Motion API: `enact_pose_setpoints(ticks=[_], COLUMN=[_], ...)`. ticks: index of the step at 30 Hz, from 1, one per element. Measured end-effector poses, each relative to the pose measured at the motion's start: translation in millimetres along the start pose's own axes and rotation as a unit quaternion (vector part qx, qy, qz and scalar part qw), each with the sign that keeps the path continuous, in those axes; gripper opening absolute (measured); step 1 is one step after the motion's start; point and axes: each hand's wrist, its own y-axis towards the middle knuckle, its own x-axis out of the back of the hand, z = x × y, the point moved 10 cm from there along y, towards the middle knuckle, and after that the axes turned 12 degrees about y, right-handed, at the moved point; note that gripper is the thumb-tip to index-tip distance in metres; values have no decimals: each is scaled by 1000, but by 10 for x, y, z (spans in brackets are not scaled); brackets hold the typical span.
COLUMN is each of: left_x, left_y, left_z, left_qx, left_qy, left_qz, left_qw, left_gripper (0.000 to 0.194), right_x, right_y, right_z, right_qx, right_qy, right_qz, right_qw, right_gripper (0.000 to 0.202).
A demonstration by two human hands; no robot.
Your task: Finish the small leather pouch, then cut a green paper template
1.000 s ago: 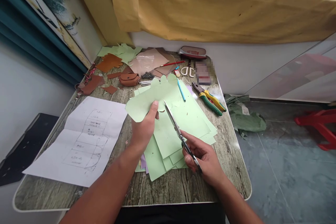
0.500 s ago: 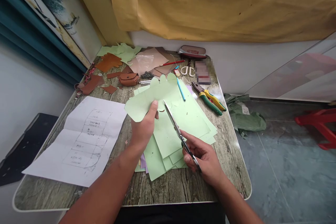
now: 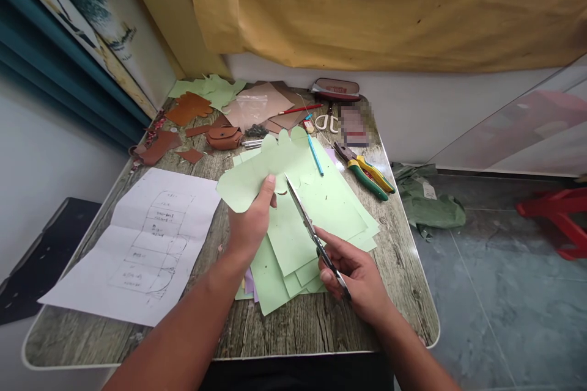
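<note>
My left hand (image 3: 254, 212) pinches a light green paper cutout (image 3: 245, 182) with rounded lobes along its far edge, thumb on top. In my right hand (image 3: 355, 272) are scissors (image 3: 306, 220), their blades pointing up and left. The tip reaches the cutout's near edge; whether the blades are apart there I cannot make out. Beneath both hands lies a stack of green paper sheets (image 3: 316, 235), with bits of purple paper showing at its edges. A blue pen (image 3: 316, 156) rests on the stack just right of the cutout.
Pliers (image 3: 367, 172) with green and yellow handles lie at the right edge. A white sheet with a drawn pattern (image 3: 137, 247) covers the left side. At the back are a small brown leather pouch (image 3: 224, 137), leather scraps (image 3: 189, 108), a red pencil (image 3: 300, 109) and a case (image 3: 337, 89).
</note>
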Motion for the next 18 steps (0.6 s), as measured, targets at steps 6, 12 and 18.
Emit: enact_pose_setpoints(ticks=[6, 12, 18], left_x=[4, -2, -2], left_y=[1, 7, 7], left_z=[-1, -10, 19], left_qx=[5, 0, 6], left_qy=[3, 7, 7], left_qz=[-1, 1, 1], left_qw=[1000, 1000, 1000], left_gripper=[45, 45, 44], right_x=[21, 22, 23], right_y=[5, 7, 4], right_z=[-14, -8, -17], right_qx=[-7, -10, -13], right_qy=[-5, -11, -20], right_qz=[-7, -14, -12], right_qw=[1000, 1000, 1000], right_gripper=[71, 72, 76])
